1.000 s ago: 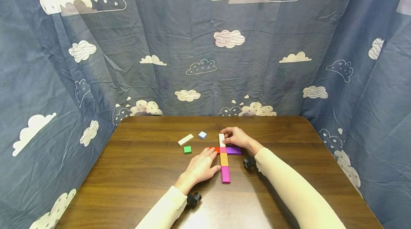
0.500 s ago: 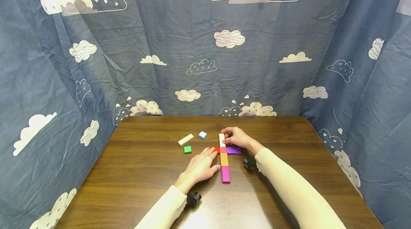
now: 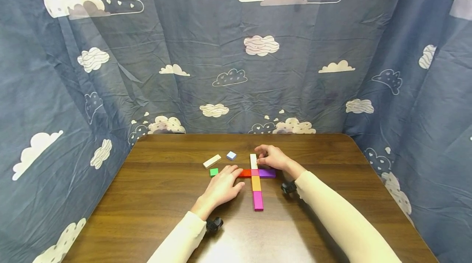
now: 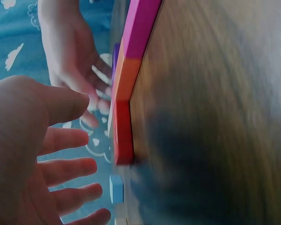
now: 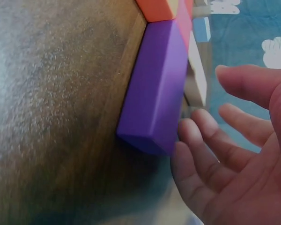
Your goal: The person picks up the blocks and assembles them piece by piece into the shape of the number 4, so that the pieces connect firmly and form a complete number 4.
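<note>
Flat coloured blocks form a cross on the table in the head view. A small pink block (image 3: pixel 255 172) is its centre. Around it lie a white block (image 3: pixel 253 160) at the far end, a red block (image 3: pixel 246 174) left, a purple block (image 3: pixel 267 173) right, and an orange block (image 3: pixel 256 183) then a magenta block (image 3: pixel 258 201) nearer me. My left hand (image 3: pixel 222 185) hovers just left of the red block, fingers spread, holding nothing. Beside the white block is my right hand (image 3: pixel 274 159); in the right wrist view its thumb and loosely bent fingers stand apart with nothing between them.
Left of the cross lie a loose cream block (image 3: pixel 212 161), a small light-blue block (image 3: pixel 231 155) and a green block (image 3: pixel 213 172), partly beside my left fingers. The brown wooden table (image 3: pixel 158 197) ends at a cloud-patterned curtain (image 3: pixel 228 103).
My left hand has drawn back leftward off the red block, uncovering it. The right hand's fingers have come slightly away from the white block. The blocks keep their arrangement.
</note>
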`<action>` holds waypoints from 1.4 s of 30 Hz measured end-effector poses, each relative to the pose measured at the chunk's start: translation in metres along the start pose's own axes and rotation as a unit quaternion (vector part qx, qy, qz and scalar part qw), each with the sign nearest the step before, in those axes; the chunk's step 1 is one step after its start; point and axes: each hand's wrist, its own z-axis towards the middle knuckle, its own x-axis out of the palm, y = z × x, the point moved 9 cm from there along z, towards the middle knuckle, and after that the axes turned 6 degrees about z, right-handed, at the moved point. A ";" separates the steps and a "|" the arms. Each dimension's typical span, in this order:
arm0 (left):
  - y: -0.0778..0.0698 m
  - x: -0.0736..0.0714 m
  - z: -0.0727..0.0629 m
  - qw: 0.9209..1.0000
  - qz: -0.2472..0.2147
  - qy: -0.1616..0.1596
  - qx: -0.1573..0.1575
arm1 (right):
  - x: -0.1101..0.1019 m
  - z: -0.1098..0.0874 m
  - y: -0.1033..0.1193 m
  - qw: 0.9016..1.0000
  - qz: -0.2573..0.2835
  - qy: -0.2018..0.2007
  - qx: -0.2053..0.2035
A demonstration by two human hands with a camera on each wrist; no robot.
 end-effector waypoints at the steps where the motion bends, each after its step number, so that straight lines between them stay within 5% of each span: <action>1: 0.004 -0.002 0.000 1.000 -0.003 -0.007 0.000 | -0.001 -0.001 0.003 1.000 -0.005 -0.002 -0.005; 21: 0.075 -0.019 -0.015 0.996 -0.024 -0.059 -0.058 | -0.009 -0.048 0.012 0.999 -0.013 -0.042 -0.025; 31: 0.091 -0.020 -0.018 0.993 -0.023 -0.091 -0.075 | -0.005 -0.063 0.001 0.998 0.006 -0.050 -0.023; 42: 0.101 -0.013 -0.014 0.992 -0.008 -0.087 -0.089 | -0.002 -0.067 -0.004 0.996 -0.035 -0.074 -0.037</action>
